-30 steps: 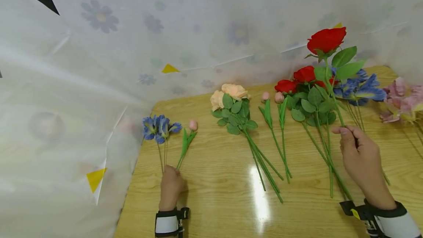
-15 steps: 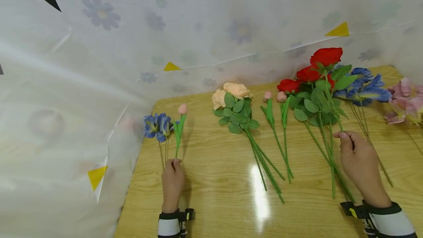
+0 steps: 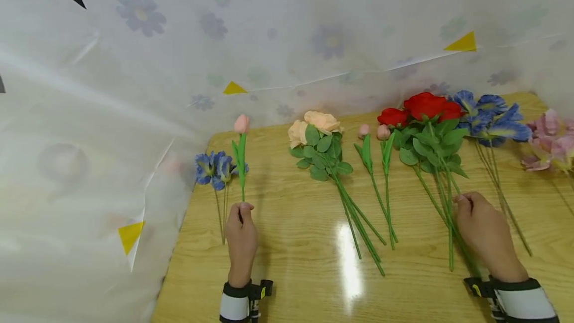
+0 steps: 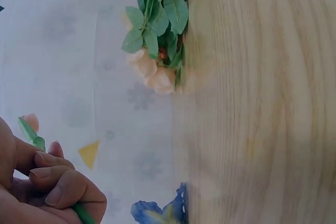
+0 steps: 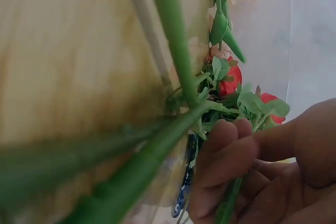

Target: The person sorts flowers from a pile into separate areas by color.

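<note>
My left hand [image 3: 241, 238] pinches the green stem of a pink tulip [image 3: 241, 124], which stands raised over the table. In the left wrist view its fingers [image 4: 68, 187] curl round that stem. Beside the tulip lie blue irises [image 3: 213, 169] on thin stems. At the right, my right hand [image 3: 486, 236] holds the stem of a red rose [image 3: 428, 105], whose bloom rests among or just above other red roses [image 3: 392, 116]. The right wrist view shows curled fingers [image 5: 226, 156] round a green stem; other stems pass close in front.
Peach roses [image 3: 320, 122] lie mid-table, with two pink tulips [image 3: 383, 132] to their right. More blue irises [image 3: 498, 121] and mauve flowers [image 3: 553, 141] lie far right. A flower-patterned sheet [image 3: 269, 39] hangs behind the wooden table [image 3: 296, 263] and down its left side.
The left hand has raised the tulip off the table, away from the irises, turning it upright. The right hand has lowered the red rose down onto the red rose group.
</note>
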`<state>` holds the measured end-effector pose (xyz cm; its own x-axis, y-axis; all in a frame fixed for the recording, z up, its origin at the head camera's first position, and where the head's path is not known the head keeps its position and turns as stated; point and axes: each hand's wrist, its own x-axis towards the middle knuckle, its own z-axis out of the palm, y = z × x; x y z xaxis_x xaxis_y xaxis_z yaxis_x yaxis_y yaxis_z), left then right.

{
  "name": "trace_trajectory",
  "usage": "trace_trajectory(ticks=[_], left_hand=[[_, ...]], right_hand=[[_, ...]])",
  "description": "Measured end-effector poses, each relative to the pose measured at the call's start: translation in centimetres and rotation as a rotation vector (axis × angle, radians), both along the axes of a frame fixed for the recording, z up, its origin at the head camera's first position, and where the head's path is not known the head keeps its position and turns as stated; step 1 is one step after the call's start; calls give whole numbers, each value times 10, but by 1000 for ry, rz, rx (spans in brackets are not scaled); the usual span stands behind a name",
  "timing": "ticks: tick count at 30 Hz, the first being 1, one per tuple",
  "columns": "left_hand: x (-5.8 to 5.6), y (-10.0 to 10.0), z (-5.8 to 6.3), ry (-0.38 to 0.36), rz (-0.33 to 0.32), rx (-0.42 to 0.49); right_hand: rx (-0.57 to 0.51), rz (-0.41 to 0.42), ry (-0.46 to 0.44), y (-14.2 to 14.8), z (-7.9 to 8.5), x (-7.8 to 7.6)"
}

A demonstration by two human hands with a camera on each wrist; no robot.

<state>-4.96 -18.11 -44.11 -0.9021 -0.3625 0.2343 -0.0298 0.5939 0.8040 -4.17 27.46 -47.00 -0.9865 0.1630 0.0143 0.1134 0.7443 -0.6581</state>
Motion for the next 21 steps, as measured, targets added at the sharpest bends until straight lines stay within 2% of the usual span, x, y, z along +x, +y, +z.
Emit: trace_trajectory(ticks=[10, 14, 21], left_hand=[[4, 4, 10, 20, 6, 26], [6, 7, 13, 66, -24, 43], [8, 19, 19, 125, -88, 125]], right_hand=[[17, -35, -66, 0, -3, -1], [21, -34, -91, 2, -4, -2], [8, -35, -159, 3, -4, -1]])
